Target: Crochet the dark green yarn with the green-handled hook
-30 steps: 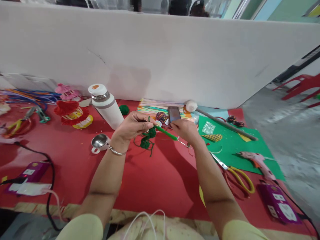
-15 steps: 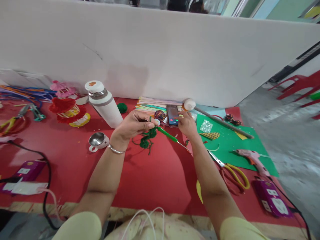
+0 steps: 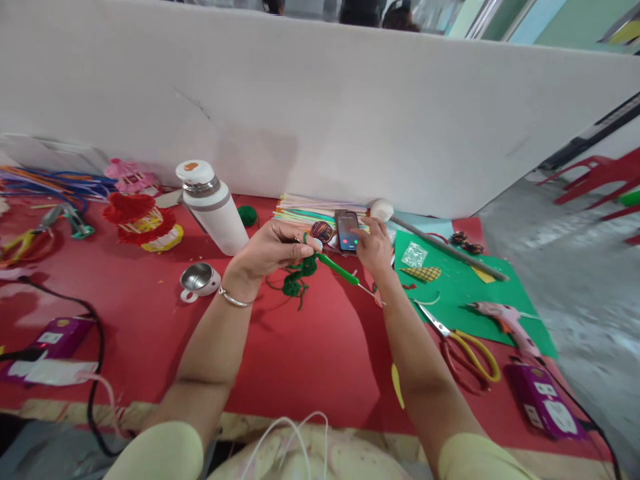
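My left hand is closed around the end of a crochet hook with a green handle. Its metal shaft points right, toward my right forearm. Dark green crocheted yarn hangs below the same fingers, and a strand loops over them. My right hand is at a smartphone lying on the table, holding nothing, one finger stretched over its lit screen. Whether the fingertip touches the glass I cannot tell. Beside the phone sits a multicoloured yarn ball; a small white round thing at my left fingertips is unclear.
A white flask and a steel-lined cup stand left on the red table. Scissors, a glue gun and a purple power box lie right. A white partition rises behind; a grey rod crosses green sheet.
The finger of my right hand has shifted slightly over the phone screen. My left hand keeps hold of the hook and yarn. The whole view has shifted a little.
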Tool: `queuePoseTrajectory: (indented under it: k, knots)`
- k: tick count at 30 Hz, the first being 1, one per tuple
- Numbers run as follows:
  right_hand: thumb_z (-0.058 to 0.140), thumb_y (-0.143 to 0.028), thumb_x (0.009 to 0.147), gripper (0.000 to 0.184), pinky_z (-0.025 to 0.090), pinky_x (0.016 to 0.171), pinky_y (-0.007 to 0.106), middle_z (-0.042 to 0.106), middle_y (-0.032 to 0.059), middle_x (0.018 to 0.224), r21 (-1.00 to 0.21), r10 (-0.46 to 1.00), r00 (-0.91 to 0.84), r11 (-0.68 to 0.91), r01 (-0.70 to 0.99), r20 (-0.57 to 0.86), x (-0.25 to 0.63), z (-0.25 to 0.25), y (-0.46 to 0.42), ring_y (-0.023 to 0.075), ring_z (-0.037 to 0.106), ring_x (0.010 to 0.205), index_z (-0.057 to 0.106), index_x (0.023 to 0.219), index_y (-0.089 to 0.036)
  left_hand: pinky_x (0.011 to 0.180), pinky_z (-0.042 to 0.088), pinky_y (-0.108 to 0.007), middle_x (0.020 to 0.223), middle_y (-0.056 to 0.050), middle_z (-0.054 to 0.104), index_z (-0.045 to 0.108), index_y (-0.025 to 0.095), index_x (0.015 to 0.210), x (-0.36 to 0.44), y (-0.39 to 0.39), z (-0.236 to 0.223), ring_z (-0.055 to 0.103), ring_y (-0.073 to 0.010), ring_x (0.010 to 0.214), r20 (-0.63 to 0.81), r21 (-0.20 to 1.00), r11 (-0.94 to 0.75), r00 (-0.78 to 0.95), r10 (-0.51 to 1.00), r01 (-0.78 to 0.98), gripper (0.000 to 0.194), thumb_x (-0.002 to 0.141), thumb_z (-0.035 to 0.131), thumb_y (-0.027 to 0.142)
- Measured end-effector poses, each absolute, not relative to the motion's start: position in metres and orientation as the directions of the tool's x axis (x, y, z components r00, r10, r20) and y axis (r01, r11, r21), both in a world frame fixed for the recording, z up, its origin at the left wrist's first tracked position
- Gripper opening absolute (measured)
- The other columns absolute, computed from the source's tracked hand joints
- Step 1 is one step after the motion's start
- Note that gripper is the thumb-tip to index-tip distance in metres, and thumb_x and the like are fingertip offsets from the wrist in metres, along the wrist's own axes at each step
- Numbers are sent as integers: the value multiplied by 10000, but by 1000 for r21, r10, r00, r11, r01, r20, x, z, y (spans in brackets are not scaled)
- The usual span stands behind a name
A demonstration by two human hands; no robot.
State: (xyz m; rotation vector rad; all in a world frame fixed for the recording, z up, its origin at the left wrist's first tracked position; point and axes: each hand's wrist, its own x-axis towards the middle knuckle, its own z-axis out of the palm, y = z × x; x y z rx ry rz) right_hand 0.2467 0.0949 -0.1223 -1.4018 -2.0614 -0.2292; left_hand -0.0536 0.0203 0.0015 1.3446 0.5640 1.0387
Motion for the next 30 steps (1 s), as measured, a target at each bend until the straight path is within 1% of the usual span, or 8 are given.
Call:
queuePoseTrajectory:
  k: [3,6,11,15,20,23,26,30]
  knots:
    - [528,-47,882,429,510,1132,507,708,127,1330,-249,740,-171,420,873,650,251,-120,97,305,573,1291,804,1168,-209,394,267,-203,567,-22,632,852,132,794,-54,21,1,390,-46,444,224,956,-98,470,854,-277,268,717,948,370]
    - [531,-34,867,419,517,1113,499,731,127,1290,-277,749,-166,428,860,641,252,-123,99,302,593,1255,811,1133,-199,401,266,-204,590,-33,655,855,135,815,-54,21,-1,392,-46,450,221,958,-98,473,853,-270,265,724,943,368]
    - [524,-47,873,411,494,1134,510,723,133,1309,-293,787,-188,422,858,587,250,-124,99,316,570,1292,835,1088,-207,393,258,-208,654,-65,708,813,121,706,-54,21,-3,370,-38,450,190,964,-73,469,862,-256,299,706,951,386]
    - [522,-63,875,419,455,1182,534,692,132,1385,-249,819,-268,437,865,507,247,-128,99,329,537,1350,850,1088,-211,397,267,-214,711,-87,736,805,122,685,-53,21,-3,399,-45,465,190,965,-76,465,864,-251,302,700,954,384]
    - [540,-70,864,392,446,1197,545,670,144,1446,-221,844,-315,439,871,434,240,-138,99,344,494,1414,855,1064,-189,403,258,-214,570,-36,648,856,144,802,-54,20,-1,386,-54,450,178,969,-73,460,870,-238,288,699,958,393]
    - [511,-72,876,420,440,1209,539,641,163,1482,-226,835,-298,436,871,463,240,-139,99,342,475,1437,836,1124,-169,404,247,-218,553,-31,630,860,141,816,-55,20,-1,378,-58,446,176,970,-73,466,867,-230,305,697,957,404]
    - [498,-68,876,466,416,1234,543,622,153,1500,-226,826,-255,410,883,503,243,-135,101,332,460,1448,811,1201,-184,406,235,-215,532,-20,601,863,142,834,-55,20,0,362,-57,444,172,971,-69,469,867,-229,308,702,953,406]
    - [521,-68,864,424,400,1252,533,624,139,1508,-214,868,-277,387,897,412,244,-136,101,344,442,1476,843,1111,-188,404,238,-210,499,-7,561,862,139,826,-54,20,1,366,-59,440,174,970,-67,478,861,-232,305,702,953,402]
